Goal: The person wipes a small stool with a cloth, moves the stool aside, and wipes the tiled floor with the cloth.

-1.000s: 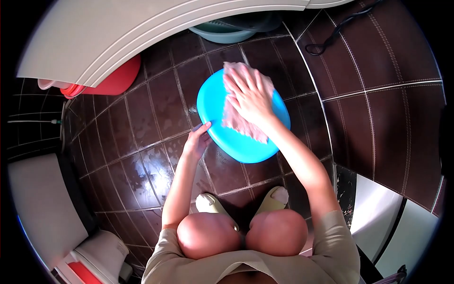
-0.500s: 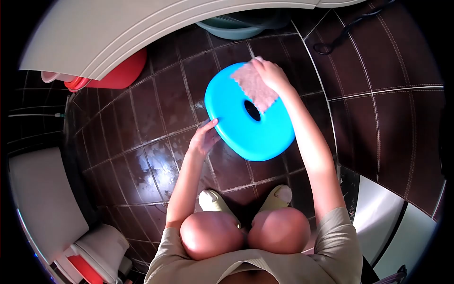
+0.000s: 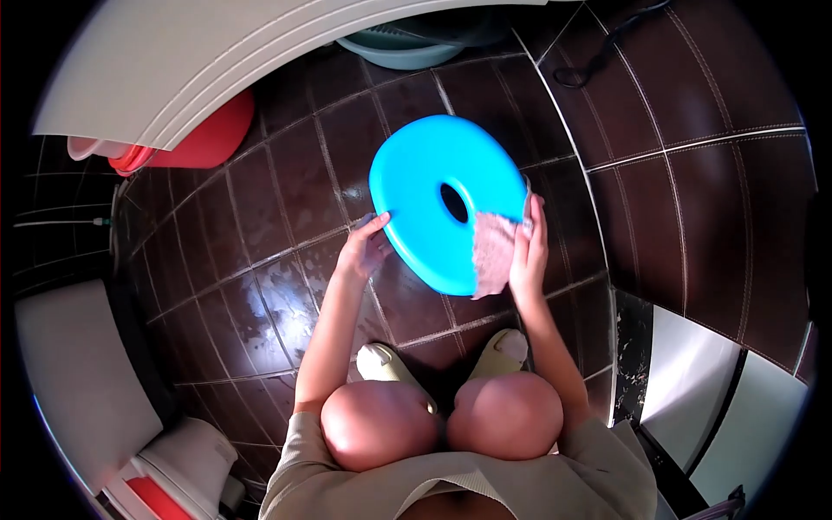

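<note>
A bright blue plastic stool (image 3: 425, 173) with a rounded top and an oval hole in its middle is in front of my knees, its underside out of sight. My left hand (image 3: 367, 246) grips its left edge, thumb on top and fingers below the rim. At the right edge, my right hand (image 3: 530, 247) is closed on a pink cloth (image 3: 494, 253), pressing it against the top and the rim. Part of the cloth lies flat on the blue surface, below and right of the hole.
Dark brown tiles (image 3: 277, 199) cover the floor, with wet shiny patches at left. A white curved fixture (image 3: 217, 52) overhangs the far side. Beneath it are a red basin (image 3: 217, 130) and a greenish tub (image 3: 403, 56). A black cable (image 3: 598, 61) lies at upper right.
My right hand has moved the cloth from the upper part of the stool top down to its lower right edge. The left hand keeps its grip on the left edge.
</note>
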A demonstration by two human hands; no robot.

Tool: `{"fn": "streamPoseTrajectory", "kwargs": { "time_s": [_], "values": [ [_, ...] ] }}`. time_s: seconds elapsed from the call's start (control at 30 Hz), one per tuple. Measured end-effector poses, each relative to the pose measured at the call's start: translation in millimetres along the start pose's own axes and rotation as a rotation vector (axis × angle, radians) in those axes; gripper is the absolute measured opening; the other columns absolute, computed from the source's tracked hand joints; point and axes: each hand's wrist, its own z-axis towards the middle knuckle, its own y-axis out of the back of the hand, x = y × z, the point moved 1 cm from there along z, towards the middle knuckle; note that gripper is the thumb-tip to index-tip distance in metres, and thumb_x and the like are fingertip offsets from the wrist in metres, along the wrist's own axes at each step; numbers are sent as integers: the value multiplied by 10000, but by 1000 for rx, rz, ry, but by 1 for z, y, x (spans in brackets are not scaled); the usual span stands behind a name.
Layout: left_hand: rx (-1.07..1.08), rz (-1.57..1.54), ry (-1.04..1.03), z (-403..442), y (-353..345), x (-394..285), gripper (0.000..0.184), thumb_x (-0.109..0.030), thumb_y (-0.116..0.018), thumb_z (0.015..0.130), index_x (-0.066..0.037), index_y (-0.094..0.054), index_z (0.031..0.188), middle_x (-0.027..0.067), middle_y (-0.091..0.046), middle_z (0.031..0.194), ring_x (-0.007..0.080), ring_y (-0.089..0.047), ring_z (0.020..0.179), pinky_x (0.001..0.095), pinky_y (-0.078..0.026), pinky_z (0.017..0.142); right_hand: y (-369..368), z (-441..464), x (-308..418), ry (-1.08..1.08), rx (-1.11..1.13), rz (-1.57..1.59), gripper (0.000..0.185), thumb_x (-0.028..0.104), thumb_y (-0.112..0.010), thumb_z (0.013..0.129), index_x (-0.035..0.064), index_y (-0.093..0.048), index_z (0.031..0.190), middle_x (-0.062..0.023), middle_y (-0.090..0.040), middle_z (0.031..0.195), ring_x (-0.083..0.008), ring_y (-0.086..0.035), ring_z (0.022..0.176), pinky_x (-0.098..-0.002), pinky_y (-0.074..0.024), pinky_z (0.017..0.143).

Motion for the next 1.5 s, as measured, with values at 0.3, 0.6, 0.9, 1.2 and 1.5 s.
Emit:
{"fn": "streamPoseTrajectory", "kwargs": {
  "time_s": [0.3,0.6,0.9,1.2,1.5],
  "values": [
    [29,-8,13,8,9,2,982,-224,-785,746,49,-141,1435,178,-451,1335,293,-452,1240,510,-354,1043,-2,-20,37,263,275,-492,574,229,-437,908,-74,-340,1386,-206,-325,1468,-322,-276,1388,-474,-130,1152],
    [-24,-25,-92,16,8,7,964,-255,-785,749,37,-173,1435,175,-457,1334,290,-462,1229,506,-399,1002,-54,19,59,554,481,-539,624,294,-407,953,-127,-251,1388,-268,-417,1371,-321,-391,1310,-396,-214,1133],
    [-41,26,-170,35,-11,-20,661,-367,-746,773,-65,-470,1292,123,-539,1250,274,-509,1153,464,-414,970,-77,67,49,631,372,-495,464,242,-509,925,-84,-486,1255,-174,-640,1056,-299,-577,1058,-410,-365,1025],
    [-7,-4,-217,33,-1,-14,803,-324,-758,773,-64,-246,1333,155,-482,1283,287,-489,1176,508,-435,943,-32,-25,52,572,242,-403,401,213,-601,844,48,-576,1209,-90,-574,1246,-246,-532,1174,-406,-388,1005],
    [-371,633,-500,-12,-5,-17,1131,-568,-695,749,-156,41,1503,204,17,1519,369,-126,1404,503,-224,1099,-24,-21,47,463,30,-74,234,121,-738,705,137,-726,939,-2,-609,662,-142,-562,562,-304,-440,609]
  ]
}}
